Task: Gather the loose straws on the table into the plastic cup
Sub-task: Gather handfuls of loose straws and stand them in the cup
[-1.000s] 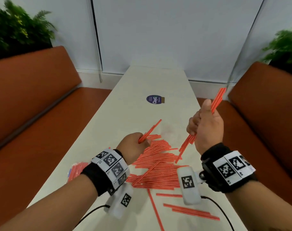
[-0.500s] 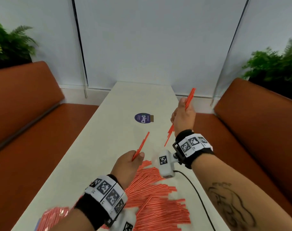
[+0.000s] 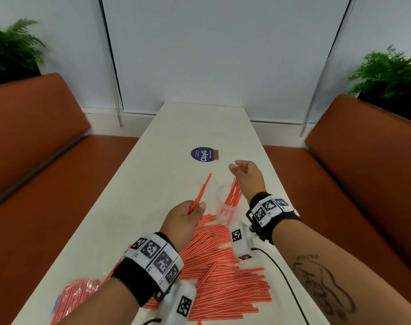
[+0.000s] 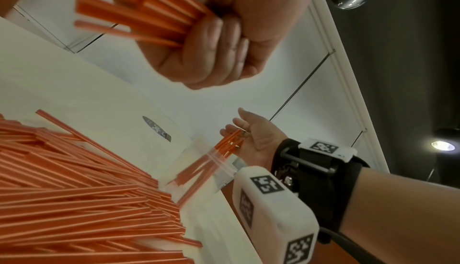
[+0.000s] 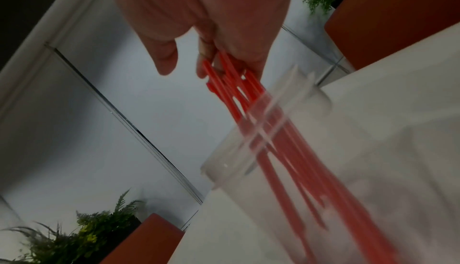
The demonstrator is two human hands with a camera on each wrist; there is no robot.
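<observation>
A clear plastic cup (image 3: 226,208) stands on the white table (image 3: 153,184), just beyond a big pile of loose orange straws (image 3: 223,280). A bunch of straws (image 3: 234,193) leans in the cup. My right hand (image 3: 235,166) hovers above them with its fingers relaxed and thumb apart; the straw tops (image 5: 231,83) brush its fingers (image 5: 248,59). My left hand (image 3: 196,207), left of the cup, grips several straws (image 3: 202,191) in a fist, seen close in the left wrist view as straws (image 4: 134,14) sticking out. The cup (image 4: 211,162) and pile (image 4: 74,189) also show there.
A plastic packet of more straws (image 3: 75,299) lies at the table's near left edge. A round purple sticker (image 3: 202,154) sits farther up the table. Orange benches (image 3: 35,160) flank both long sides. A black cable (image 3: 286,285) trails from my right wrist.
My right hand came down over the cup and let its bunch of straws drop in, then opened. My left hand has kept hold of its straws, moving slightly toward the cup.
</observation>
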